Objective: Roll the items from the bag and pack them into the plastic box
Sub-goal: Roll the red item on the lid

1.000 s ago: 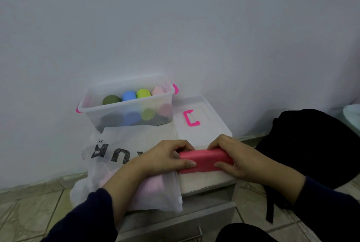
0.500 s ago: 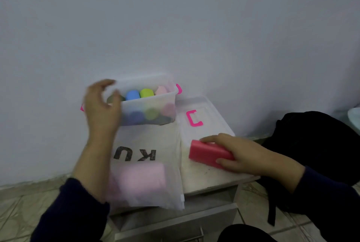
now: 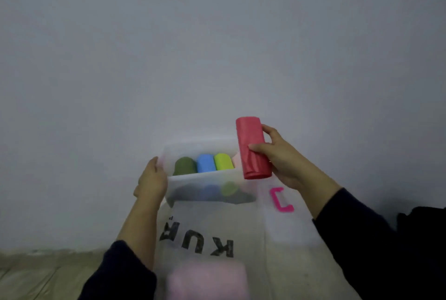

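Note:
My right hand (image 3: 281, 159) grips a red roll (image 3: 252, 147), held upright over the right end of the clear plastic box (image 3: 202, 185). Inside the box stand a dark green roll (image 3: 184, 165), a blue roll (image 3: 205, 163), a lime roll (image 3: 224, 161) and a pale pink roll (image 3: 236, 160), with more rolls dimly seen beneath them. My left hand (image 3: 152, 180) holds the box's left end. In front of the box lies the white bag (image 3: 212, 232) with black letters; a pink item (image 3: 207, 280) shows through it.
The box lid (image 3: 287, 222) with a pink clip (image 3: 281, 199) lies to the right of the box. A black bag (image 3: 420, 225) sits at the far right. A plain wall rises right behind the box. Tiled floor (image 3: 36, 275) shows at the lower left.
My right hand has lifted the red roll off the surface and turned it upright over the box. My left hand has settled on the box's left end. The camera has tilted up.

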